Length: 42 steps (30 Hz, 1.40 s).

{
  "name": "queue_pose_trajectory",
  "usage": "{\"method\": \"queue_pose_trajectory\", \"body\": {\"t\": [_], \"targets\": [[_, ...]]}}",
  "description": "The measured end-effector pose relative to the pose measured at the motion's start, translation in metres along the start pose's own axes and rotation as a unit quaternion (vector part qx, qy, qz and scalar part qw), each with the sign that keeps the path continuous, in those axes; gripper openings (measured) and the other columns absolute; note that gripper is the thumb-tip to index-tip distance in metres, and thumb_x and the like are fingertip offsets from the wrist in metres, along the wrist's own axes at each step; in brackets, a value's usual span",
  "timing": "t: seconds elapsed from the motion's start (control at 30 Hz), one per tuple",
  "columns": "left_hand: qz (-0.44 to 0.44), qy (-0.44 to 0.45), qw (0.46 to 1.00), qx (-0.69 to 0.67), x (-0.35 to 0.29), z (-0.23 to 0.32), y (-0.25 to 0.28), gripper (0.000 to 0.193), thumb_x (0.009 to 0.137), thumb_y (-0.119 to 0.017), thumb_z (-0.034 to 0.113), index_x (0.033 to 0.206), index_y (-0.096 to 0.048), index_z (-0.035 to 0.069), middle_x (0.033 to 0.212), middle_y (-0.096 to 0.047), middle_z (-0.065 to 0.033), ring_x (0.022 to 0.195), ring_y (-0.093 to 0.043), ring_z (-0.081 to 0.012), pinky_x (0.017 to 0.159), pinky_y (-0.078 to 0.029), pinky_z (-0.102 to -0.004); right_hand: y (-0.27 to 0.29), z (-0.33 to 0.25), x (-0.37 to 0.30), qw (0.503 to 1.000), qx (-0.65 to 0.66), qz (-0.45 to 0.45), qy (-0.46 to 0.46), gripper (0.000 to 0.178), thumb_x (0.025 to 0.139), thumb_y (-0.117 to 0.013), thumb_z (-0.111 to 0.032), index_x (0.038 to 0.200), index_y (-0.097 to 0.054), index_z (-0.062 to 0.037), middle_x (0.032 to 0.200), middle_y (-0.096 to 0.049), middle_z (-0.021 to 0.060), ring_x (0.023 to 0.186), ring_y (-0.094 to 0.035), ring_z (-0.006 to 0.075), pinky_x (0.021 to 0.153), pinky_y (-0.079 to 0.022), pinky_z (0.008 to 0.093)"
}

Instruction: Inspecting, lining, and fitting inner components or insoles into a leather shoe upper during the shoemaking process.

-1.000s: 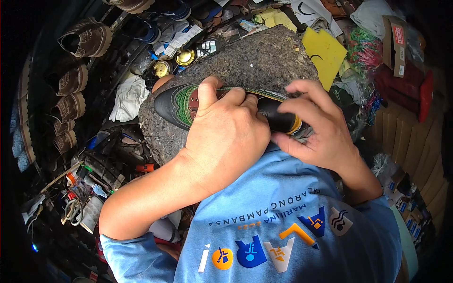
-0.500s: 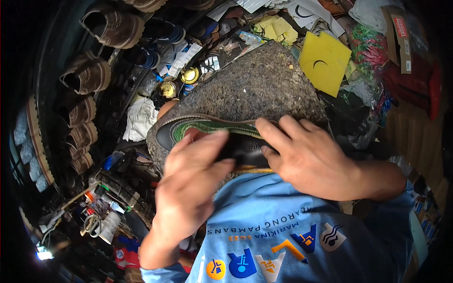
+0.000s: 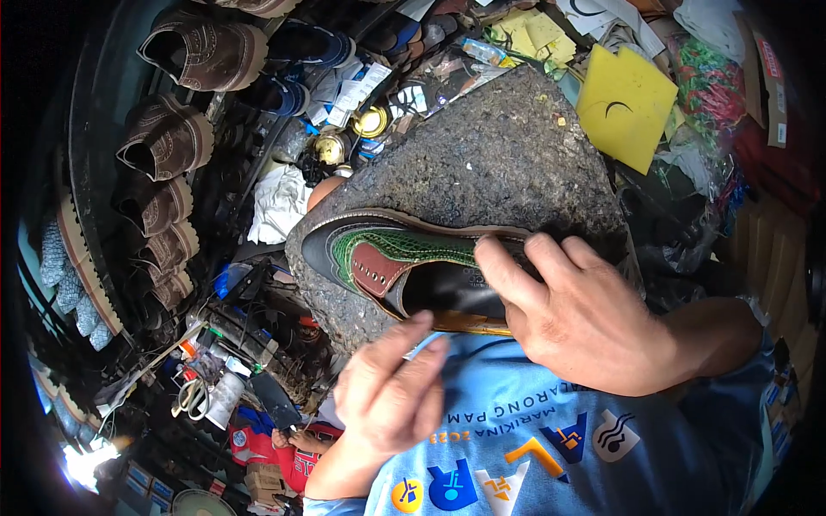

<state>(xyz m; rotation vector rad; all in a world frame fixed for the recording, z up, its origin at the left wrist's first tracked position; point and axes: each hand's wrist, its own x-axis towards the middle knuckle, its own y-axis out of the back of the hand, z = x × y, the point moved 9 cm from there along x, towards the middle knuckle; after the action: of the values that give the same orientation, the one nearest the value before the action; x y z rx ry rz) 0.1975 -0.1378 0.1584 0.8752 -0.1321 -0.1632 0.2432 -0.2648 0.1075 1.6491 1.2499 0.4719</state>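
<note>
A dress shoe (image 3: 391,262) in black, green and dark red leather lies on its side on a rough grey stone block (image 3: 482,163), toe to the left. My right hand (image 3: 576,314) grips the shoe at its heel and opening, fingers pressed over the rim. Just below the shoe hovers my left hand (image 3: 391,391), fingers loosely apart, holding nothing and not touching the leather. My blue printed shirt (image 3: 533,439) fills the lower part of the view.
Several brown shoes (image 3: 168,142) line a rack at the left. A yellow sheet (image 3: 624,103) lies at the upper right. Round tins (image 3: 370,120), a white rag (image 3: 280,202), scissors (image 3: 194,396) and small tools crowd the area around the block.
My left hand has come off the shoe's upper and dropped down and left, leaving the toe uncovered. The right hand stays on the heel. The camera has moved closer.
</note>
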Motion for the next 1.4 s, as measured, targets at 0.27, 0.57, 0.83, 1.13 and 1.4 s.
{"method": "queue_pose_trajectory", "body": {"t": [0.27,0.57,0.83,1.13,1.4], "targets": [[-0.226,0.126,0.964,0.064,0.004,0.007,-0.074,0.026,0.086,-0.074,0.014,0.104,-0.061,0.000,0.100,-0.067,-0.0156,0.059,-0.069,-0.0328,0.051,-0.058,-0.0422,0.014,-0.017,0.001,0.982,-0.131,0.049,0.129,0.028,0.082,-0.064,-0.024,0.094,-0.077,-0.0023,0.123,-0.059,0.0047,0.110,-0.055,0.0286,0.100,-0.044,0.0480],[-0.102,0.009,0.990,0.099,-0.002,0.004,-0.064,0.011,0.084,-0.062,0.013,0.093,-0.059,0.008,0.081,-0.057,-0.0050,0.061,-0.068,-0.0208,0.053,-0.056,-0.0344,0.004,-0.018,0.004,0.961,-0.141,-0.002,0.237,0.019,0.084,-0.069,-0.020,0.095,-0.074,-0.0057,0.097,-0.070,0.0105,0.108,-0.068,0.0335,0.118,-0.036,0.0665],[-0.107,-0.238,0.961,0.088,0.000,0.027,-0.001,0.024,0.075,-0.068,0.017,0.097,-0.065,0.007,0.085,-0.058,-0.0056,0.060,-0.059,-0.0203,0.054,-0.050,-0.0358,-0.057,0.062,0.060,0.527,0.845,0.034,-0.084,0.113,0.084,-0.049,-0.090,0.150,-0.044,0.0024,0.152,-0.051,0.0224,0.140,-0.050,0.0338,0.116,-0.041,0.0548],[-0.170,0.084,0.979,-0.070,-0.034,0.001,0.000,0.066,0.084,-0.079,0.012,0.141,-0.050,-0.003,0.132,-0.067,-0.0203,0.081,-0.075,-0.0324,0.067,-0.061,-0.0417,-0.051,0.081,0.085,0.434,0.870,0.235,0.006,0.122,0.069,-0.054,-0.096,0.148,-0.046,-0.0037,0.136,-0.063,0.0143,0.122,-0.066,0.0273,0.104,-0.057,0.0465],[-0.180,0.111,0.973,0.089,-0.034,-0.021,-0.059,0.045,0.089,-0.064,0.011,0.128,-0.050,-0.005,0.124,-0.068,-0.0298,0.074,-0.072,-0.0427,0.061,-0.060,-0.0493,-0.068,0.078,0.093,0.419,0.879,0.227,0.001,0.103,0.082,-0.054,-0.086,0.148,-0.050,-0.0073,0.138,-0.063,0.0108,0.123,-0.064,0.0233,0.107,-0.053,0.0442]]}}
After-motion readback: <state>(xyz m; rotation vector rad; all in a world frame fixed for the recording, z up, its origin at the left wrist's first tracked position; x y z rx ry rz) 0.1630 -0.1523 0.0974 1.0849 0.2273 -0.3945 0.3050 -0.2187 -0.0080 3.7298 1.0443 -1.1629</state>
